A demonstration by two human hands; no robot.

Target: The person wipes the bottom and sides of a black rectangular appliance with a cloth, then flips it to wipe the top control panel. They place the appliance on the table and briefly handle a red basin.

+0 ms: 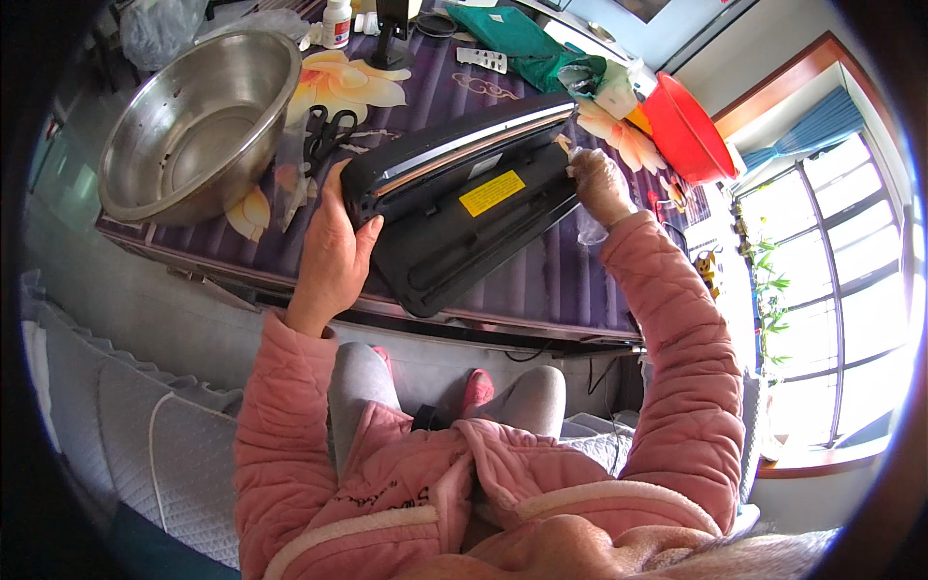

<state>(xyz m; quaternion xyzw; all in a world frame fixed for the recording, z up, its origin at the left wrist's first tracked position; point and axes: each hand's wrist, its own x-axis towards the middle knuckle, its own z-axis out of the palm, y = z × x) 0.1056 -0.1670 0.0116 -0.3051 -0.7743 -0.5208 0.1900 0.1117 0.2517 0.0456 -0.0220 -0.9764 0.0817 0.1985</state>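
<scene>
A black vacuum sealer [464,217] sits tilted over the table's front edge, its hinged lid [464,145] raised. A yellow label with writing [492,193] is stuck inside, and a metallic strip runs along the lid. My left hand [337,254] clasps the left end of the lid, thumb at its lower corner and fingers behind it. At the sealer's right end, my right hand [604,187] is closed around crumpled clear plastic film [591,233], part of which pokes out above and below the fist. How far the hand touches the sealer itself is hidden.
A large stainless steel basin [206,130] stands at the table's left, beside black-handled scissors [330,134]. Behind are a white bottle [336,25], a black stand [391,36], a blister pack [481,59] and a green bag [507,32]. A red plastic basin [685,130] leans at the right.
</scene>
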